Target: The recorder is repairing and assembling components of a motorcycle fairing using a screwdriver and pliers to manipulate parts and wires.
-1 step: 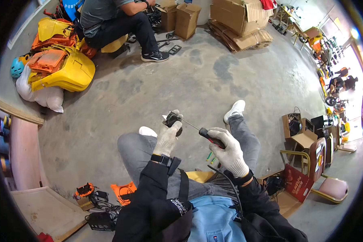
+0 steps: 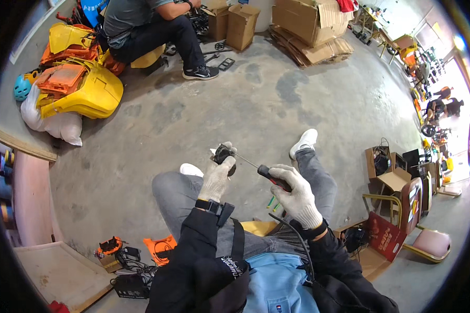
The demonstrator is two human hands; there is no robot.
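My left hand (image 2: 216,180), in a pale knit glove, grips a small black part (image 2: 223,154) with a small white piece at its side. My gloved right hand (image 2: 295,194) is closed around the red-and-black handle of a screwdriver (image 2: 266,173), whose thin shaft reaches up-left to the black part; I cannot make out exactly where the tip sits. Below, between my legs, lie thin green items (image 2: 274,203) and a yellow piece (image 2: 253,227). An orange plastic piece (image 2: 157,245) lies to the left of my left forearm.
Another person (image 2: 151,36) sits at top left beside yellow and orange plastic shells (image 2: 99,88). Stacked cardboard (image 2: 310,31) stands at the back. A chair (image 2: 428,242), open boxes (image 2: 378,161) and cables are at right. A wooden board (image 2: 62,266) and black electrical units (image 2: 130,286) lie at lower left.
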